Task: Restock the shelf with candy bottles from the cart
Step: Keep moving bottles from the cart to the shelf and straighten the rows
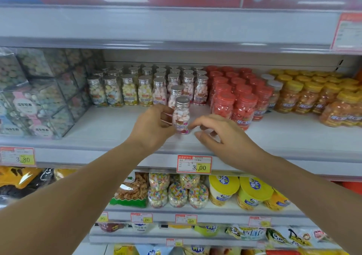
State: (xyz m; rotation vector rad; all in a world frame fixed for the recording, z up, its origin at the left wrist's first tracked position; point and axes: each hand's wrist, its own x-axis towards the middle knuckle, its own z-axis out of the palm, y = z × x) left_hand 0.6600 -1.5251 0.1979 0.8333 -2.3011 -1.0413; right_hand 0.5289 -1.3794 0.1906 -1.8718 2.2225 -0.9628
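My left hand [154, 126] grips a small clear candy bottle [181, 115] with a silver cap and pink-white candies, held upright at the front of the white shelf [109, 127]. My right hand [219, 135] hovers just right of the bottle with its fingers loosely curled and nothing in them. A second pink bottle [175, 94] stands right behind the held one. Rows of silver-capped candy bottles [145, 86] fill the back of the shelf. The cart is out of view.
Red-capped bottles [235, 96] stand right of the silver-capped rows, then yellow-capped ones [313, 94]. Clear candy boxes [35, 94] are stacked at the left. A price tag [194, 163] hangs on the shelf edge. Lower shelves hold jars and snack bags.
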